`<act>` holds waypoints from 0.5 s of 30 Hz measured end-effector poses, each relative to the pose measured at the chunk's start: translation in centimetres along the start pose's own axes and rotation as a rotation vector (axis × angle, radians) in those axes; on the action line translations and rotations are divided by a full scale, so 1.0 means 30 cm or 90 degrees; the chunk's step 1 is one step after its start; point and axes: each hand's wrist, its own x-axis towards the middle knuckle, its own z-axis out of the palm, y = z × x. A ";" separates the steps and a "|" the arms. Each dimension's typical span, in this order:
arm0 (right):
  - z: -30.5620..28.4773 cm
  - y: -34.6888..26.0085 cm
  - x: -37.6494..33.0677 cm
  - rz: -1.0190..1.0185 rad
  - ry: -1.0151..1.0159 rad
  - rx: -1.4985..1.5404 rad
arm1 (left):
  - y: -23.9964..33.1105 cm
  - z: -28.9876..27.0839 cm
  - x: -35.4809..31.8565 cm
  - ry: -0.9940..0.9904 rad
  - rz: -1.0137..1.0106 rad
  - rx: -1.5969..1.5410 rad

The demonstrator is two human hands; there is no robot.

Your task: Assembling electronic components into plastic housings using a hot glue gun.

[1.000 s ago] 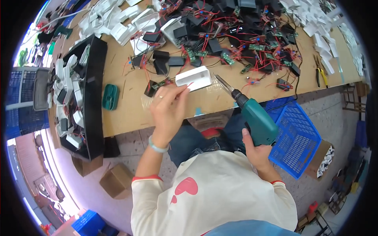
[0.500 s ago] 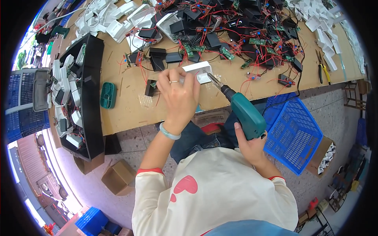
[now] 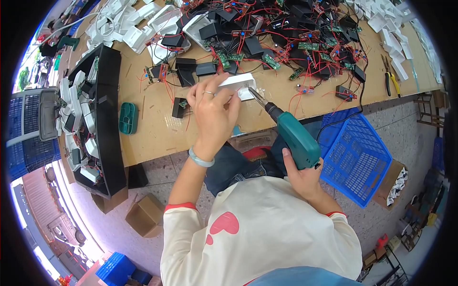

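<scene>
My left hand, fingers bent, grips the near-left side of a white plastic housing at the table's front edge. The housing is open and shows its inside; my fingers hide its left end. My right hand is wrapped round a green pistol-shaped power tool with a black collar. Its tapered metal tip reaches the housing's right end; whether it touches a part inside is too small to tell. Left of my left hand lies a small black box with a circuit board.
A heap of black boxes, green boards and red wires covers the table's back. White housings lie at the left, pliers at the right. A black bin and green tray stand left. A blue crate sits below the right edge.
My view has shifted slightly. The left hand's fingers have spread a little on the housing. The power tool's tip stays at the housing's right end.
</scene>
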 end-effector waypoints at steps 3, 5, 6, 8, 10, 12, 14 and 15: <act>0.003 0.007 -0.002 -0.051 0.003 -0.020 | -0.010 -0.009 0.009 -0.002 -0.016 -0.019; 0.000 -0.002 -0.002 -0.046 0.002 -0.017 | -0.016 -0.021 0.013 -0.020 -0.022 -0.054; -0.001 -0.006 -0.002 -0.041 0.002 -0.014 | -0.020 -0.026 0.015 -0.020 -0.022 -0.055; 0.000 -0.008 -0.004 -0.047 0.010 -0.014 | -0.028 -0.034 0.022 -0.054 -0.030 -0.092; -0.001 -0.010 -0.008 -0.054 0.016 -0.013 | -0.036 -0.048 0.036 -0.072 -0.032 -0.100; -0.007 -0.011 -0.019 -0.007 -0.001 0.007 | -0.043 -0.059 0.037 -0.089 -0.036 -0.107; -0.013 0.001 -0.022 -0.051 -0.006 -0.020 | -0.048 -0.069 0.027 -0.102 -0.041 -0.050; -0.015 0.006 -0.022 -0.092 -0.007 -0.047 | -0.053 -0.069 0.017 -0.101 -0.044 -0.048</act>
